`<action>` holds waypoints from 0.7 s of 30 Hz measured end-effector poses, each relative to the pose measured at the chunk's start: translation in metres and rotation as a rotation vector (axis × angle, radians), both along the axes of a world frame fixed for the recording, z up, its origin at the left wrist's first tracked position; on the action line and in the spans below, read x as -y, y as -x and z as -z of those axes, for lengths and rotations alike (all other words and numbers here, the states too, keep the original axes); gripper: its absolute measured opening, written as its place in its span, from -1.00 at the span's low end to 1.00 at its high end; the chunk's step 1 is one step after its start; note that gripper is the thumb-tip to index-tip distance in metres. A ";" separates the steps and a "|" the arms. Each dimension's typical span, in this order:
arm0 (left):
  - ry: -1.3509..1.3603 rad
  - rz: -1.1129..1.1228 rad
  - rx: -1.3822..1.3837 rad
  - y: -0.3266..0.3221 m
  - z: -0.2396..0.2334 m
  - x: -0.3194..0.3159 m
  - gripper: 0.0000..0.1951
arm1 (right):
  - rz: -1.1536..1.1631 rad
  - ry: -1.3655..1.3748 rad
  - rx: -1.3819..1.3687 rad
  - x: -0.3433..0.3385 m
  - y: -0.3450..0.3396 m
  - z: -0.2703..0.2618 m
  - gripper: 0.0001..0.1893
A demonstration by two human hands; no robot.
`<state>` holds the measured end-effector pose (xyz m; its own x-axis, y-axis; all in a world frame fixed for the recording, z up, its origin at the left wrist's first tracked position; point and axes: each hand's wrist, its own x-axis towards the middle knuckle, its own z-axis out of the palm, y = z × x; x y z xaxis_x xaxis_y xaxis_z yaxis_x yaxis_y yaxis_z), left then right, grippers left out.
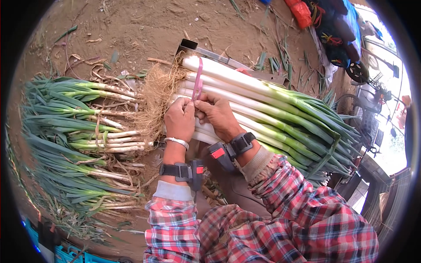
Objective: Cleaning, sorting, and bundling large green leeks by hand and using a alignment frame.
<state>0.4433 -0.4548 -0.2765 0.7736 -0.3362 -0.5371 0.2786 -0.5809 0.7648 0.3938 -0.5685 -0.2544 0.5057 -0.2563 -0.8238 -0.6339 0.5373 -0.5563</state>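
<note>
A large bundle of leeks or big green onions [243, 95] lies before me, white stems and roots to the left, green leaves to the right. Around the white stems near the root end runs a pink tie strip [199, 74]. My left hand [180, 120] pinches the strip at the near side of the bundle. Close against it, my right hand [217, 113] also has thumb and forefinger on the strip. The fingertips hide the strip's ends, so I cannot see whether it is knotted. Dense tan roots [158, 88] stick out past the stems.
A metal frame [217, 58] with a square-tube post [188, 45] shows beyond the bundle. More untrimmed green onions [108, 138] lie on the soil at left. Blue crates [69, 254] stand at lower left. A vehicle [371, 95] and bags [301, 14] are at right.
</note>
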 end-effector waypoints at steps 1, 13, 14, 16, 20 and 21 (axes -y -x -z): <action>0.006 -0.021 -0.051 0.000 0.002 -0.003 -0.83 | 0.045 0.021 0.015 -0.006 0.002 0.002 -0.89; 0.216 -0.430 -0.149 0.029 -0.025 -0.007 -0.68 | -0.669 0.372 0.258 0.022 -0.012 0.005 -0.83; 0.213 -0.437 -0.143 0.028 -0.025 -0.004 -0.68 | -0.674 0.369 0.265 0.020 -0.018 0.005 -0.83; 0.088 -0.218 0.509 0.024 -0.022 0.000 -0.68 | -0.948 0.570 0.296 0.018 -0.027 0.004 -0.79; 0.093 -0.133 0.517 0.013 -0.029 0.000 -0.63 | -1.154 0.703 0.591 0.021 -0.034 0.009 -0.83; 0.089 -0.134 0.516 0.009 -0.027 -0.004 -0.63 | -1.155 0.699 0.593 0.023 -0.035 0.008 -0.83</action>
